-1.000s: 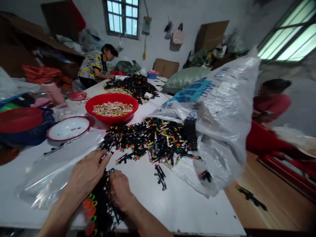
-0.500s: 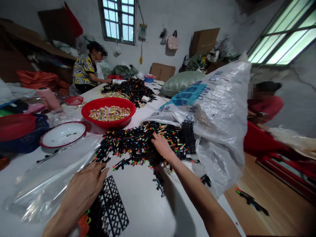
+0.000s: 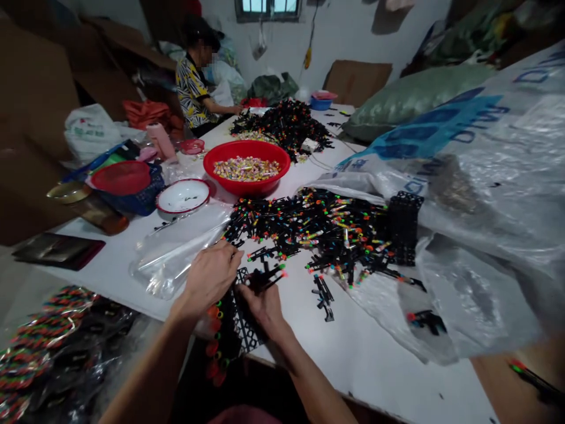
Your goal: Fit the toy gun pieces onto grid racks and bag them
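Note:
My right hand [image 3: 267,306] is closed around a few black toy guns [image 3: 261,277] with green and pink tips, just above a black lattice rack [image 3: 247,330] at the table's front edge. Beside it, my left hand [image 3: 212,272] curls over the rack's upper end; its fingertips are hidden, so what they hold cannot be made out. Orange and green tips [image 3: 215,341] line up along the rack's left side. Beyond both hands spreads a large heap of toy guns [image 3: 309,227] with coloured ends. One small group of toy guns [image 3: 323,296] lies apart on the white tabletop.
A red basin [image 3: 247,187] holds small colourful pieces. Left of it are a white enamel dish [image 3: 184,203] and clear plastic bags [image 3: 185,253]. At right leans a big white sack [image 3: 481,171]. Across the table sits a person [image 3: 194,88] beside another dark heap [image 3: 282,126].
My right hand has come back from the heap to the rack, bringing toy guns with it. My left hand stays by the rack. The view has tilted down and turned.

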A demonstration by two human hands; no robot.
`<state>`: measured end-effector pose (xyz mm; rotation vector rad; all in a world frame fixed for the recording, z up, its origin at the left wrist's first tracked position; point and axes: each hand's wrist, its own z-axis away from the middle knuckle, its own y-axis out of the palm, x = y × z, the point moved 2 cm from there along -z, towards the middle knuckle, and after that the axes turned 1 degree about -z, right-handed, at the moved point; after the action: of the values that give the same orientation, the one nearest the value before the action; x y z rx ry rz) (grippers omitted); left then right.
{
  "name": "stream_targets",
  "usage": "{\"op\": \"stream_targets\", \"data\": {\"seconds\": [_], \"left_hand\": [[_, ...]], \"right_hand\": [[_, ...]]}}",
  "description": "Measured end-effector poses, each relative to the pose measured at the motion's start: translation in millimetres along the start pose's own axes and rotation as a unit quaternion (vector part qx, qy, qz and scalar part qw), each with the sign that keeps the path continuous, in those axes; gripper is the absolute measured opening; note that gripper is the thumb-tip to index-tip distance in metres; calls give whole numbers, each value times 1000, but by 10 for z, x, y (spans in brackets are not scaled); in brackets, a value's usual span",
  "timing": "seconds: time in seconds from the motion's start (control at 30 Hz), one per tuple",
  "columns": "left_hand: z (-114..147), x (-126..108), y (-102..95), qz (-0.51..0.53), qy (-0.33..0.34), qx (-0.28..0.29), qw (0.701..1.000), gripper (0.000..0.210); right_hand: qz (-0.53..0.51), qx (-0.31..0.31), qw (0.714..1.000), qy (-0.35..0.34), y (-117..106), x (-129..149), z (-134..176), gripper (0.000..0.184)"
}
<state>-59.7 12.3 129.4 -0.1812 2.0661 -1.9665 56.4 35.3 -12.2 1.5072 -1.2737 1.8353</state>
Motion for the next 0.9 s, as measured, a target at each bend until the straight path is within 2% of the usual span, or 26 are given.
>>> {"op": "stream_targets", "data": {"seconds": [0.1,0.2,0.27,0.33,0.4,0.47,0.53,0.63,0.7,0.73,0.8,0.9], "left_hand": [[1,16,12,7,-2,5,1000,38],[0,46,34,26,9,8,1000,41],[1,61,46,34,36,5,999,45],[2,81,55,47,41,-1,998,47],[-1,103,61,52,26,-6,998,48],[-8,111,68,45,22,-3,999,48],[-19,102,71,40,38,4,998,47],[-35,85,74,41,53,12,998,49],[-42,96,88,45,44,19,998,50],[-45,113,101,48,36,22,998,50],[-44,161,136,56,26,26,998,50],[-40,214,171,78,10,14,997,49]], "right_hand": [[146,34,987,-57,2,61,18,15],[272,76,957,-59,94,127,56,14],[325,91,940,-56,175,182,47,17],[337,97,934,-65,189,230,6,18],[311,136,937,-78,74,239,-67,17],[312,166,930,-98,-214,213,-193,14],[368,125,916,-103,-651,170,-395,13],[467,-16,882,-64,-1311,120,-735,25],[496,-49,865,-61,-1527,90,-850,28],[508,-50,857,-76,-1545,72,-844,28],[514,-40,846,-135,-1438,14,-682,21],[489,-44,842,-226,-1179,-151,-142,12]]}}
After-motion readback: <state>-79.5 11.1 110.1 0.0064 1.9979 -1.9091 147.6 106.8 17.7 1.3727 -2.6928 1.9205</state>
